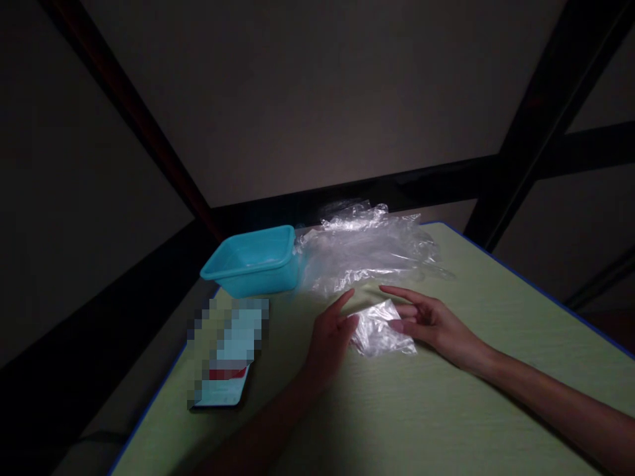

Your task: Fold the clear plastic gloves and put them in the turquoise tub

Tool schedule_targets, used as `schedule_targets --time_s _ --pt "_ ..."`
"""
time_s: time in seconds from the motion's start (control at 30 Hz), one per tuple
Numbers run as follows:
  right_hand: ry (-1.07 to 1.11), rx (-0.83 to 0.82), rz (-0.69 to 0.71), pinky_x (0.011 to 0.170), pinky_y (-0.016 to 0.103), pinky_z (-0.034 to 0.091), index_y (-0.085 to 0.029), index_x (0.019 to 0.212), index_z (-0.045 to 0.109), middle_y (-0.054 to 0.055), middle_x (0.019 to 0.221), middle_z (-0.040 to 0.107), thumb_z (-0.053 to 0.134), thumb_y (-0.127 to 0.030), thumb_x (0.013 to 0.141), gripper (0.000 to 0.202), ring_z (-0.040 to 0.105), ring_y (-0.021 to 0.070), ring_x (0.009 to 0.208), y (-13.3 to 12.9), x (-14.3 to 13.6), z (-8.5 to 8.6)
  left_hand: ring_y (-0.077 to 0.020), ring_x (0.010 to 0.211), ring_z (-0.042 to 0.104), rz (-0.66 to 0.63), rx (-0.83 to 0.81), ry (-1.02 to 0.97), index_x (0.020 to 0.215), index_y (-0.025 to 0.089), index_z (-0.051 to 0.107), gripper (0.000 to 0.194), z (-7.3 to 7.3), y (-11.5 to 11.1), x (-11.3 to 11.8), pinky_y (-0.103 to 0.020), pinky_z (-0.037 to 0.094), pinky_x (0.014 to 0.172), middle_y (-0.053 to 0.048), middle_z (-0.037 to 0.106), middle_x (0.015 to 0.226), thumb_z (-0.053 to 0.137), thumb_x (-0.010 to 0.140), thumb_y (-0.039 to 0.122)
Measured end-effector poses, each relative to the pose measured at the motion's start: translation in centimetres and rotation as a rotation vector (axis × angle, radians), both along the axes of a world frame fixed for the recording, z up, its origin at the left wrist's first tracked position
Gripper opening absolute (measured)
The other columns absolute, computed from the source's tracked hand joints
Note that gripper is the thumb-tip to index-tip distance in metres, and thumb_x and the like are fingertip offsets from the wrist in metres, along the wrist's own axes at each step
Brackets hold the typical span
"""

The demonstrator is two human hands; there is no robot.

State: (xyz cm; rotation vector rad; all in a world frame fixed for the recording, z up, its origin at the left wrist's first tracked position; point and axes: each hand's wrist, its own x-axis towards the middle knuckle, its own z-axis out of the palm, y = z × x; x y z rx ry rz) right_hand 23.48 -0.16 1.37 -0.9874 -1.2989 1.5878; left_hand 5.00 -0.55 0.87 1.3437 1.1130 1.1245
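Observation:
A small folded clear plastic bag (380, 332) is held between my two hands, just above the table. My left hand (331, 337) grips its left edge with the thumb on top, the index finger stretched forward. On the right side, my right hand (427, 322) pinches the bag between thumb and fingers, its index finger pointing out. Beyond both hands lies a loose, crinkled pile of clear plastic bags (372, 248).
A turquoise plastic basin (262, 276) stands at the table's back left corner, beside the pile. Nearer, a phone (223, 390) with a lit screen lies at the left edge. The pale green table (446, 423) has a blue rim, and a wall rises behind it.

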Motion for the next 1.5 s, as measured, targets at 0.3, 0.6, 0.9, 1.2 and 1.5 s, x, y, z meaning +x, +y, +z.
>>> schedule_targets --time_s 0.3,0.6,0.9,1.2,1.5 --pt "0.156 -0.234 0.07 0.057 0.014 0.047 -0.015 0.083 0.073 0.002 0.069 0.069 0.08 -0.029 0.058 0.03 0.06 0.0064 0.057 -0.2 -0.1 0.6 -0.0073 0.045 0.026 0.057 0.018 -0.004 0.122 0.008 0.052 0.058 0.1 -0.4 0.1 -0.019 0.021 0.044 0.01 0.032 0.046 0.058 0.07 0.033" --pt "0.109 -0.253 0.15 0.061 0.016 0.048 -0.014 0.08 0.074 0.003 0.067 0.069 0.079 -0.031 0.06 0.026 0.061 0.0086 0.06 -0.5 -0.4 0.8 -0.0076 0.043 0.028 0.022 -0.001 0.008 0.119 0.011 0.053 0.051 0.1 -0.6 0.2 -0.019 0.023 0.045 0.01 0.035 0.042 0.055 0.071 0.026" --pt "0.187 -0.298 0.11 0.058 0.013 0.05 -0.016 0.078 0.075 0.003 0.066 0.07 0.078 -0.029 0.064 0.019 0.062 0.0078 0.058 -0.6 -0.5 1.3 -0.0086 0.042 0.039 0.046 -0.055 -0.054 0.104 0.012 0.059 0.04 0.6 -0.2 0.1 -0.019 0.033 0.045 0.008 0.044 0.042 0.058 0.065 0.022" --pt "0.234 -0.324 0.095 0.062 0.014 0.053 -0.015 0.08 0.074 0.003 0.069 0.071 0.076 -0.024 0.065 0.017 0.065 0.0096 0.061 -0.3 -0.2 0.9 -0.0102 0.042 0.052 0.103 -0.103 -0.166 0.09 0.013 0.059 0.032 1.1 0.4 -0.2 -0.02 0.044 0.045 0.005 0.056 0.048 0.06 0.06 0.023" --pt "0.224 -0.346 0.054 0.057 0.012 0.053 -0.017 0.072 0.073 0.001 0.066 0.071 0.078 -0.023 0.063 0.012 0.064 0.0076 0.055 -0.4 -0.1 1.1 -0.0128 0.066 0.066 0.344 -0.017 -0.461 0.092 0.016 0.054 0.029 3.0 2.0 -3.5 -0.017 0.045 0.05 -0.004 0.068 0.088 0.066 0.066 0.02"
